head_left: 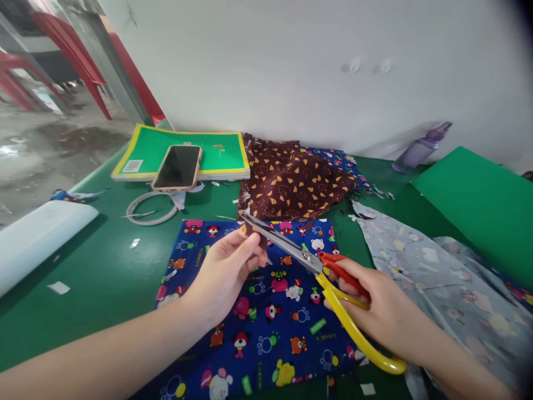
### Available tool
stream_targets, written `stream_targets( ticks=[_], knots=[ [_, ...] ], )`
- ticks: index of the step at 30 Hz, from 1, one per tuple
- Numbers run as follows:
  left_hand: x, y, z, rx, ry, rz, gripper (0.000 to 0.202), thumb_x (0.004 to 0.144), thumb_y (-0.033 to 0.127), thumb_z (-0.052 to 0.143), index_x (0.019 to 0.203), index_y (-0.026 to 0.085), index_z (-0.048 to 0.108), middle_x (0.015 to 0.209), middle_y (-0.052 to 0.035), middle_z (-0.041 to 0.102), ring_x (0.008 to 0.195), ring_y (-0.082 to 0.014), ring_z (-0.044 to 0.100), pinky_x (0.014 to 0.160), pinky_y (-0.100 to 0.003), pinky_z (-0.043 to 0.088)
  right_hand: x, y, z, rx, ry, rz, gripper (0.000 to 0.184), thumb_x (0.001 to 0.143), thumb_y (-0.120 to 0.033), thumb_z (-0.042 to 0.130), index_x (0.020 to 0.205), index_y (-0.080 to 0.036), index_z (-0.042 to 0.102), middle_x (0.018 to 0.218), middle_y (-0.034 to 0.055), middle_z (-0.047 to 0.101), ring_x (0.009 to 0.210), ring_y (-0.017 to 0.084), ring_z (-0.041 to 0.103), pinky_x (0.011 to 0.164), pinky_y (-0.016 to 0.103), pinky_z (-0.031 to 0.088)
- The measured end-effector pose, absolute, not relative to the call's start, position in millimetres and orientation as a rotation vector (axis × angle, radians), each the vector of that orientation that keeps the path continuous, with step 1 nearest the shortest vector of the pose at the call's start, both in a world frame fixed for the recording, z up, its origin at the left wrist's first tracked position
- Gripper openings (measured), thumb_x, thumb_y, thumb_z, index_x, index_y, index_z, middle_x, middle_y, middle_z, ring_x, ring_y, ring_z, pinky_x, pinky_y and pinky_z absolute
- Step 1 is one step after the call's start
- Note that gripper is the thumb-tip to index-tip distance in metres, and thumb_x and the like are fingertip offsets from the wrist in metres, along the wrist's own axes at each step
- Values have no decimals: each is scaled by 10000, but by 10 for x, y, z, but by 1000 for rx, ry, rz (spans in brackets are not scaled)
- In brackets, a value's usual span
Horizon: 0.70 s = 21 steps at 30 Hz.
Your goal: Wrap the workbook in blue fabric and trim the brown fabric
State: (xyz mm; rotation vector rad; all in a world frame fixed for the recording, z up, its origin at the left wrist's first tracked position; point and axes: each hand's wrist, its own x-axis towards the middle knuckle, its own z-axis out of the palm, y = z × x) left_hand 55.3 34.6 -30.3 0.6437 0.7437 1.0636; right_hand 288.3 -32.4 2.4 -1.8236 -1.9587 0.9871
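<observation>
My right hand [366, 294] grips a pair of scissors [306, 255] by its red and yellow handles. The blades point up and left, their tips close to the fingers of my left hand [233, 258]. Between thumb and fingers, that left hand pinches a small piece of brown fabric [263, 240]; part of it is hidden behind the fingers and blades. Below both hands, a navy cloth with cartoon animals [266, 328] lies flat on the table. Just beyond the scissor tips spreads a larger brown cloth with a yellow leaf-like print [291, 180].
A phone [178, 166] rests on a green book [225, 149] at the back left of the green table [112, 289]. Nearby lies a pale ring [152, 208]. To the right are a purple bottle [418, 151], a green board [478, 205] and greyish printed cloth [437, 283]. Scraps are scattered around.
</observation>
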Motion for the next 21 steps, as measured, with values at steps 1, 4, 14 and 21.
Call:
stream_targets(
  ticks=[1,4,14,21],
  knots=[
    [554,346,-304,640,746,1067,171,775,263,708,738,141,594,651,19,565,592,-73,536,568,-183,437,2883,-324,22,-1823,-1954,1004,382,824,-260,559,1203,-217,526,997,46,665,871,174,645,736,248,536],
    [551,344,-306,634,746,1079,159,774,257,709,755,141,602,651,23,564,586,-71,541,562,-180,444,2887,-322,5,-1820,-1945,1035,410,828,-254,549,1234,-221,503,982,33,659,893,173,639,757,251,532],
    [558,342,-284,650,717,1074,89,824,204,640,787,139,591,693,23,560,592,-66,534,584,-181,463,2902,-313,-36,-1820,-1957,1008,433,829,-254,537,1258,-245,478,1100,36,648,1010,171,622,831,244,513],
    [564,354,-297,658,697,1078,101,816,203,645,768,141,581,719,18,576,581,-60,523,572,-177,448,2928,-303,-58,-1827,-1992,944,468,819,-249,545,1281,-242,471,1132,50,652,1038,198,621,824,274,520]
  ],
)
